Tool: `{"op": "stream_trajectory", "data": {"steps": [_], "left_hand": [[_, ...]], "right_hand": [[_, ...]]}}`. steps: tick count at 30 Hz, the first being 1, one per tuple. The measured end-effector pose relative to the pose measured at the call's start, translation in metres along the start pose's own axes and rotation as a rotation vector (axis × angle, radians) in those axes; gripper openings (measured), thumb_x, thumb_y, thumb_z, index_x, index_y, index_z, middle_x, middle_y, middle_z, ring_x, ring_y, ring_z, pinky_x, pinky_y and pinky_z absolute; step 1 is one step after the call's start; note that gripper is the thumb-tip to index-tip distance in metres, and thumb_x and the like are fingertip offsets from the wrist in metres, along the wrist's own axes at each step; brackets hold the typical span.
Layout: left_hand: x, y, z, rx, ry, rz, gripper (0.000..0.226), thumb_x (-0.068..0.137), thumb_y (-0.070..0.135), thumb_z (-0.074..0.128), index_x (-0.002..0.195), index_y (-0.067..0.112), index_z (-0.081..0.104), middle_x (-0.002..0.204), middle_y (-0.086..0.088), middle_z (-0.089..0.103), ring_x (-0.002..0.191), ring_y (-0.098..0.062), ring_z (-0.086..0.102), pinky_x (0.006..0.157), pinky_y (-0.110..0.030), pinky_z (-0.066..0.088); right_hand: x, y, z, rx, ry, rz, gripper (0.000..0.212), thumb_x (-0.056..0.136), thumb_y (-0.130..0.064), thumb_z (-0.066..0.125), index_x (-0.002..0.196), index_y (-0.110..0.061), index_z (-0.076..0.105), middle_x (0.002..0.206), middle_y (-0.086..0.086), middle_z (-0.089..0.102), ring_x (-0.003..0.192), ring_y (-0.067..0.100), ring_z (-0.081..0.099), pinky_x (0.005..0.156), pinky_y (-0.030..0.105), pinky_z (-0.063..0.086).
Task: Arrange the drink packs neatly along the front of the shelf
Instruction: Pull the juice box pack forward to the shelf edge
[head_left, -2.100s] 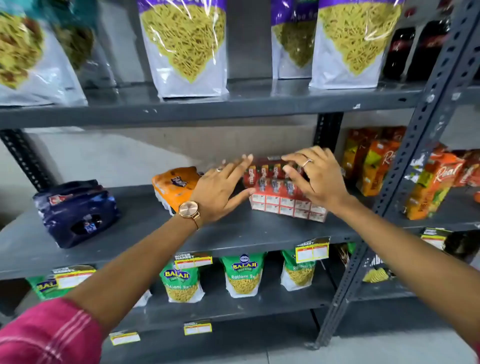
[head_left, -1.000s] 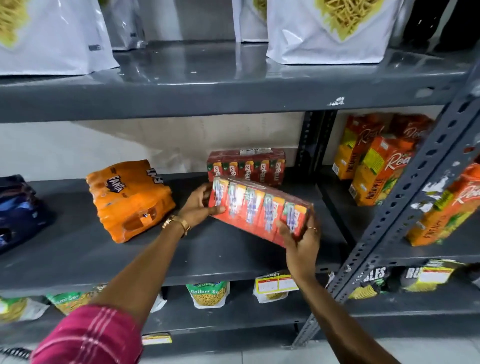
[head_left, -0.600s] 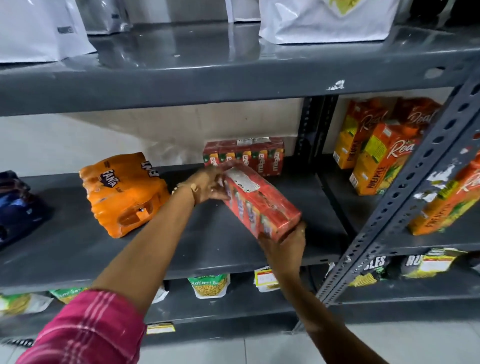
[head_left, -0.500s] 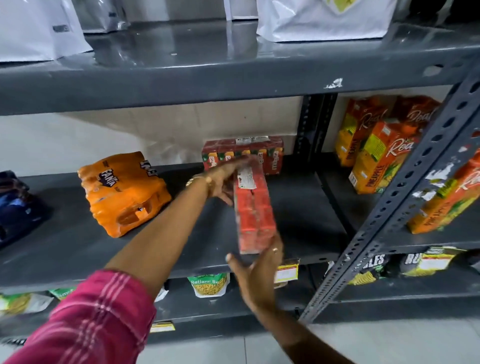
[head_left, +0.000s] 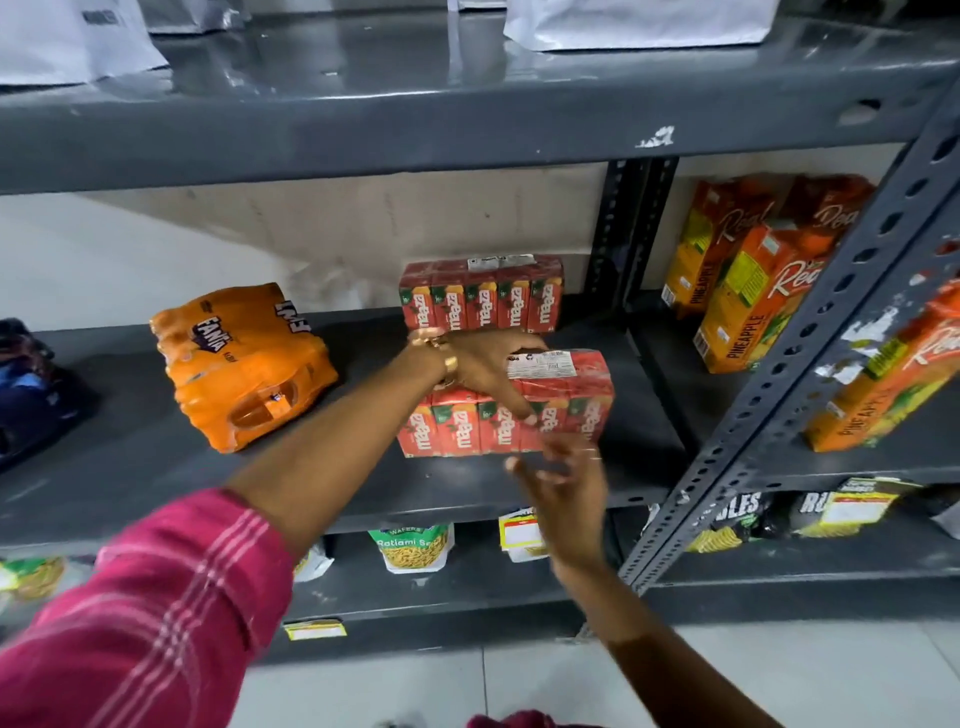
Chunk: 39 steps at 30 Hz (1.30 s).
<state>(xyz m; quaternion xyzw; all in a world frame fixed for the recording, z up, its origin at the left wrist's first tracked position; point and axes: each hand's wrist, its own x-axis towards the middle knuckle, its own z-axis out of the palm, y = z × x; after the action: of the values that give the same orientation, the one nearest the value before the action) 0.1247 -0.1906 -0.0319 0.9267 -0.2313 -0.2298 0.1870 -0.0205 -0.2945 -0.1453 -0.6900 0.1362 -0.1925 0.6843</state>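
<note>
A red shrink-wrapped Maaza drink pack stands upright near the front of the grey middle shelf, labels facing me. My left hand lies over its top, fingers curled down the front face, gripping it. Just below the pack's front lower edge is my right hand, blurred, with its fingers spread and nothing in it. A second red Maaza pack stands behind, against the back wall. An orange Fanta pack lies tilted to the left, and a dark blue pack sits at the far left edge.
A slanted perforated grey upright borders the shelf bay on the right. Beyond it stand orange pineapple juice cartons. Snack bags and price tags hang on the lower shelf. White bags sit on the shelf above.
The red pack, held end-on and off the shelf half a second ago, now stands on the shelf facing forward. My right hand has come off it and dropped below.
</note>
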Motion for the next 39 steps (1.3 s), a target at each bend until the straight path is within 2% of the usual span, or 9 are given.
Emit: {"op": "stream_trajectory", "data": {"steps": [3, 6, 8, 13, 17, 22, 25, 36, 39], "left_hand": [[-0.014, -0.022, 0.020, 0.194, 0.343, 0.066, 0.108, 0.053, 0.074, 0.072, 0.143, 0.030, 0.030, 0.146, -0.002, 0.045, 0.130, -0.025, 0.044, 0.110, -0.044, 0.033], [-0.047, -0.059, 0.069, -0.206, 0.746, -0.106, 0.128, 0.039, 0.073, 0.075, 0.145, 0.030, 0.018, 0.151, -0.007, 0.033, 0.138, -0.023, 0.033, 0.112, -0.049, 0.021], [-0.060, -0.082, 0.099, -0.606, 0.663, -0.072, 0.132, 0.036, 0.059, 0.086, 0.144, 0.027, 0.018, 0.136, 0.004, 0.051, 0.124, -0.006, 0.050, 0.111, -0.048, 0.035], [-0.072, -0.103, 0.125, -0.550, 0.596, -0.034, 0.129, 0.033, 0.056, 0.088, 0.140, 0.027, 0.024, 0.117, 0.025, 0.054, 0.113, -0.008, 0.055, 0.099, -0.031, 0.046], [-0.084, -0.105, 0.150, -0.530, 0.760, -0.066, 0.107, 0.040, 0.060, 0.085, 0.131, 0.023, 0.042, 0.110, 0.022, 0.060, 0.104, -0.006, 0.060, 0.090, -0.023, 0.046], [-0.089, -0.106, 0.170, -0.441, 0.945, -0.106, 0.076, 0.052, 0.035, 0.091, 0.117, 0.012, 0.059, 0.109, -0.005, 0.073, 0.100, -0.015, 0.068, 0.089, -0.034, 0.053], [-0.092, -0.110, 0.173, -0.407, 0.957, -0.101, 0.066, 0.054, 0.027, 0.091, 0.111, 0.007, 0.063, 0.105, -0.009, 0.074, 0.096, -0.017, 0.070, 0.086, -0.027, 0.052], [-0.095, -0.120, 0.171, -0.316, 0.924, -0.026, 0.062, 0.055, 0.036, 0.089, 0.105, 0.007, 0.067, 0.099, -0.006, 0.076, 0.089, -0.012, 0.071, 0.079, -0.018, 0.053], [-0.098, -0.118, 0.169, -0.296, 0.894, -0.021, 0.066, 0.058, 0.049, 0.084, 0.108, 0.011, 0.064, 0.099, -0.001, 0.076, 0.090, -0.009, 0.071, 0.079, -0.020, 0.053]], "right_hand": [[0.032, 0.000, -0.049, -0.184, 0.126, -0.033, 0.062, 0.066, -0.017, 0.087, 0.117, -0.021, 0.052, 0.123, 0.008, 0.055, 0.113, 0.026, 0.056, 0.092, 0.033, 0.048], [0.062, 0.007, -0.063, -0.292, -0.179, 0.071, 0.091, 0.059, -0.022, 0.092, 0.134, -0.020, 0.040, 0.130, -0.003, 0.058, 0.129, 0.019, 0.049, 0.103, 0.030, 0.042], [0.067, 0.011, -0.065, -0.454, -0.398, 0.101, 0.085, 0.052, -0.029, 0.095, 0.119, -0.031, 0.042, 0.110, -0.020, 0.059, 0.117, 0.012, 0.055, 0.087, 0.017, 0.042], [0.066, 0.020, -0.078, -0.656, -0.494, -0.002, 0.115, 0.043, -0.033, 0.097, 0.138, -0.019, 0.032, 0.127, -0.009, 0.053, 0.121, 0.010, 0.046, 0.098, 0.030, 0.041], [0.057, 0.028, -0.088, -0.699, -0.432, -0.098, 0.091, 0.062, -0.024, 0.090, 0.136, -0.008, 0.040, 0.134, 0.011, 0.059, 0.127, 0.026, 0.053, 0.105, 0.046, 0.045], [0.045, 0.037, -0.091, -0.623, -0.298, -0.173, 0.059, 0.073, -0.013, 0.082, 0.124, -0.003, 0.054, 0.117, 0.009, 0.070, 0.109, 0.017, 0.062, 0.090, 0.025, 0.046], [0.042, 0.038, -0.092, -0.552, -0.277, -0.153, 0.052, 0.073, -0.011, 0.082, 0.119, -0.005, 0.059, 0.107, -0.004, 0.067, 0.106, 0.013, 0.064, 0.083, 0.010, 0.046], [0.033, 0.046, -0.089, -0.476, -0.099, -0.109, 0.053, 0.067, -0.012, 0.086, 0.113, 0.000, 0.063, 0.110, 0.015, 0.074, 0.106, 0.023, 0.069, 0.091, 0.045, 0.057], [0.031, 0.044, -0.087, -0.478, -0.076, -0.074, 0.055, 0.067, -0.011, 0.086, 0.115, -0.002, 0.061, 0.113, 0.013, 0.073, 0.109, 0.025, 0.068, 0.090, 0.039, 0.056]]}}
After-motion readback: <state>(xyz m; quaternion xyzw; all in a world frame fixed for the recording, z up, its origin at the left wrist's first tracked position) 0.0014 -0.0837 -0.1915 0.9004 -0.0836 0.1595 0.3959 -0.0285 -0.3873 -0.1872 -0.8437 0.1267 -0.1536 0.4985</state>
